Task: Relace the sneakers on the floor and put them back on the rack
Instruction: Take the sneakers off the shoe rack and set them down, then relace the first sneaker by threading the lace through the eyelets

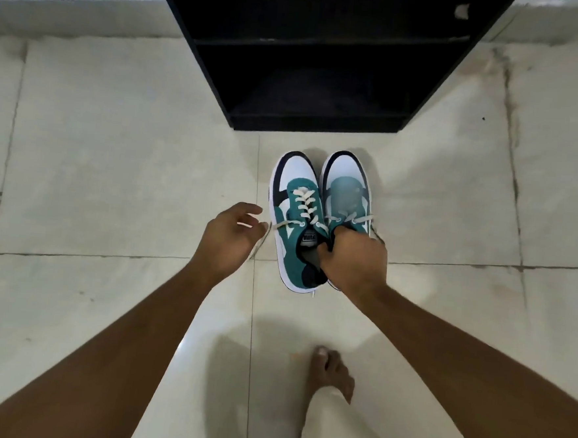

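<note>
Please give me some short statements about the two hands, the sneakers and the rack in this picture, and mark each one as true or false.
1. The right hand grips both sneakers together at their openings. True.
2. The left hand is closed around a sneaker. False: it is open, beside a loose lace end.
3. The sneakers already sit on a shelf of the black rack. False: they are in front of it, over the tiled floor.
4. The sneaker on the left of the picture has laces crossed through its eyelets. True.
5. A bare foot shows on the floor. True.
</note>
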